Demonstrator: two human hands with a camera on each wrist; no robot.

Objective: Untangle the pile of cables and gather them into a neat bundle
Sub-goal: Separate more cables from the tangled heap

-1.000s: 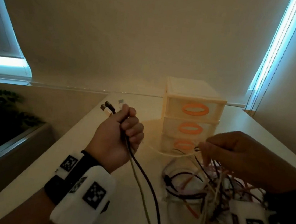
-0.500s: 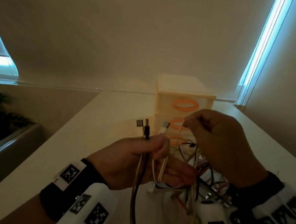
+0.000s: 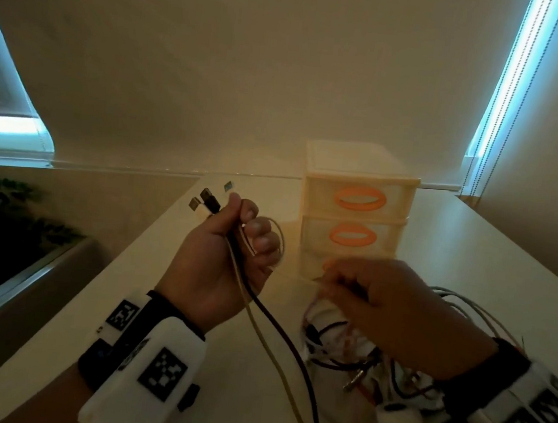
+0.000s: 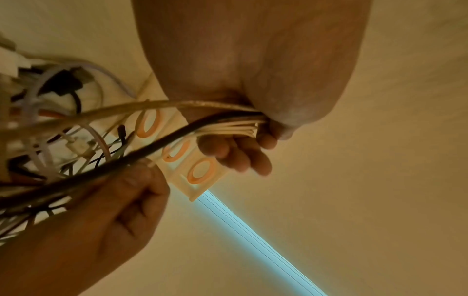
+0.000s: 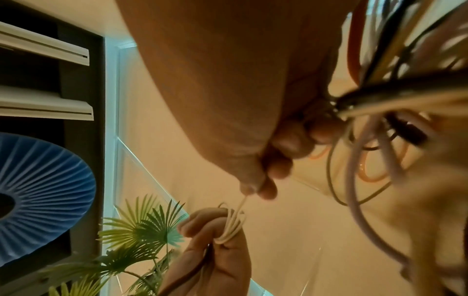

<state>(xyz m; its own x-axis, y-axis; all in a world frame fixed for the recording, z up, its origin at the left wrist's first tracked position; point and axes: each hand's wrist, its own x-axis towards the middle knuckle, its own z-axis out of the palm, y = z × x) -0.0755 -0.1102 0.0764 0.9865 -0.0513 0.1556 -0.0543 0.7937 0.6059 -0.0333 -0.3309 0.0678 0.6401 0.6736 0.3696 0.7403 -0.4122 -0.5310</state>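
Observation:
My left hand (image 3: 233, 241) is raised over the white table and grips a bunch of cables (image 4: 228, 124): a black one (image 3: 279, 328), a pale yellow one and thin white loops. Their USB plugs (image 3: 208, 200) stick out above the fist. My right hand (image 3: 365, 296) sits lower, just right of the left, over the tangled pile of cables (image 3: 342, 352). Its thumb and forefinger pinch a thin white cable (image 5: 241, 202) that runs across to the loops in my left hand (image 5: 217, 226). The pile is partly hidden under the right hand.
A cream three-drawer organiser with orange handles (image 3: 354, 216) stands right behind both hands. The table's left edge (image 3: 98, 282) drops to a ledge with a green plant (image 5: 142, 226). Walls and blinds close the back and right.
My left hand has swung back left and up with its cables. My right hand dropped from in front of the drawers down to the pile, drawing a thin white cable.

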